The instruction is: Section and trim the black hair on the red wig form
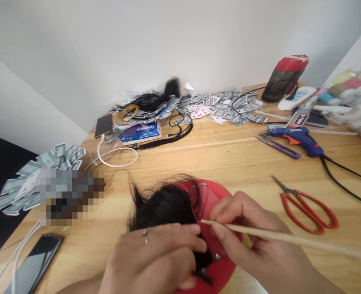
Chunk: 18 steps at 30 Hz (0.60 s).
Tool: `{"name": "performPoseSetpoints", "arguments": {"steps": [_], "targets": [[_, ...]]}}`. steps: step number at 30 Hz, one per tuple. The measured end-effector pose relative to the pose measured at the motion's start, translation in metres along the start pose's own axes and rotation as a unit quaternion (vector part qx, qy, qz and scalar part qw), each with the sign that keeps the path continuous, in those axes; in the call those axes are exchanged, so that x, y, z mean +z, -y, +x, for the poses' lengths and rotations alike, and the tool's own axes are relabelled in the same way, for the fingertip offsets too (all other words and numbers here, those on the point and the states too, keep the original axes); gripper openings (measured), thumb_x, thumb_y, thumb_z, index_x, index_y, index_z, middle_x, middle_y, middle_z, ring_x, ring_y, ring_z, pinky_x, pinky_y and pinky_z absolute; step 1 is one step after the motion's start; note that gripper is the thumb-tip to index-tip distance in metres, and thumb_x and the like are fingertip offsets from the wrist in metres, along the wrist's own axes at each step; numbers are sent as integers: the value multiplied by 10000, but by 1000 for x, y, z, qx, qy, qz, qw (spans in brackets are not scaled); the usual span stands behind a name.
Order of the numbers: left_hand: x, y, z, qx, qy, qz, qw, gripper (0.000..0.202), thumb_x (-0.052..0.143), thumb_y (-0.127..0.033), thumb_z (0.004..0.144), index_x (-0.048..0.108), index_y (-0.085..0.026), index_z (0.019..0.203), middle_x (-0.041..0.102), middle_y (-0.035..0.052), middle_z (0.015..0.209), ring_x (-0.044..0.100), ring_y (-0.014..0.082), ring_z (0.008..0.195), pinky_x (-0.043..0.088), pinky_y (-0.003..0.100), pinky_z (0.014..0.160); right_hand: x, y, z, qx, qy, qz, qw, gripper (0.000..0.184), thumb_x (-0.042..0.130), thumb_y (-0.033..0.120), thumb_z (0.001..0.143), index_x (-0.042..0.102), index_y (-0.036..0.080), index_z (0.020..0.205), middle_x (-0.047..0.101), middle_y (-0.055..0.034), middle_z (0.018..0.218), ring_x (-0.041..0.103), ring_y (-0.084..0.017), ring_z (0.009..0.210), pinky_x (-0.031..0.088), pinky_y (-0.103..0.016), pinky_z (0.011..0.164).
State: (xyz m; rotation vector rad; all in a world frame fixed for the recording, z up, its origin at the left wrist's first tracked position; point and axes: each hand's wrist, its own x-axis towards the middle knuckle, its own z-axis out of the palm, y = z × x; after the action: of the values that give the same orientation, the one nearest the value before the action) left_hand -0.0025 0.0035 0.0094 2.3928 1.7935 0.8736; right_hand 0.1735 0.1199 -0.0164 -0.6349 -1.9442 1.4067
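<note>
A red round piece (220, 275) with small shiny studs lies in front of me, and a bundle of black hair (168, 204) covers its left part. My left hand (156, 259), with a ring on one finger, is closed on the hair and presses it against the red piece; its fingertips are partly hidden. Between the thumb and fingers of my right hand (256, 232) is a thin wooden stick (296, 239). The stick's tip points left, close to the hair and my left fingertips. Whether the tip touches the hair I cannot tell.
Red-handled scissors (308, 210), purple tweezers (280, 148) and a blue glue gun (302, 139) lie to the right. Playing-card pieces (238, 108) spread along the back. A phone (36, 263), white cables and a fan of cards (13, 194) are left. A bottle (284, 77) leans back right.
</note>
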Motion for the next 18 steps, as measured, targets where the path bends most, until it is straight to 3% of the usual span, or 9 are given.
{"name": "performPoseSetpoints", "arguments": {"steps": [2,5,8,11,14,18], "targets": [[-11,-2,10,-28,-17,-20,999,211,439,-218,997,613,-244,881,727,23,1021,706,131,894,571,176,703,-1,-1,1,-1,1,3,1000,152,540,167,898,529,247,769,609,41,652,549,-108,525,429,-193,470],[-28,-7,26,-85,2,11,996,213,479,-110,939,624,-246,860,621,37,1113,603,156,1000,515,245,824,-1,-3,2,-1,6,21,1000,157,545,167,897,522,239,760,553,55,621,479,-95,497,361,-188,436],[-36,-12,39,-132,92,-73,984,251,421,-153,988,564,-214,790,606,8,904,567,114,814,477,198,722,-1,-6,2,0,6,42,999,154,554,175,896,521,234,757,512,64,611,427,-86,484,304,-191,418],[-37,-14,48,-207,189,-146,949,286,374,-255,1017,496,-209,762,522,-44,678,472,92,600,396,179,541,0,-9,2,12,12,68,998,153,546,198,905,514,234,760,466,75,587,375,-85,462,250,-202,403],[-36,-16,58,-255,254,-138,923,288,361,-277,1002,489,-209,753,481,-55,639,410,95,556,334,200,500,1,-12,2,31,28,88,995,160,537,222,912,501,237,756,444,83,557,351,-89,446,231,-209,402],[-36,-18,70,-277,301,-59,911,270,400,-218,959,436,-203,692,425,-61,571,379,91,500,267,229,479,1,-14,4,24,17,83,996,171,544,241,906,513,234,739,442,75,577,369,-97,476,268,-210,430]]}}
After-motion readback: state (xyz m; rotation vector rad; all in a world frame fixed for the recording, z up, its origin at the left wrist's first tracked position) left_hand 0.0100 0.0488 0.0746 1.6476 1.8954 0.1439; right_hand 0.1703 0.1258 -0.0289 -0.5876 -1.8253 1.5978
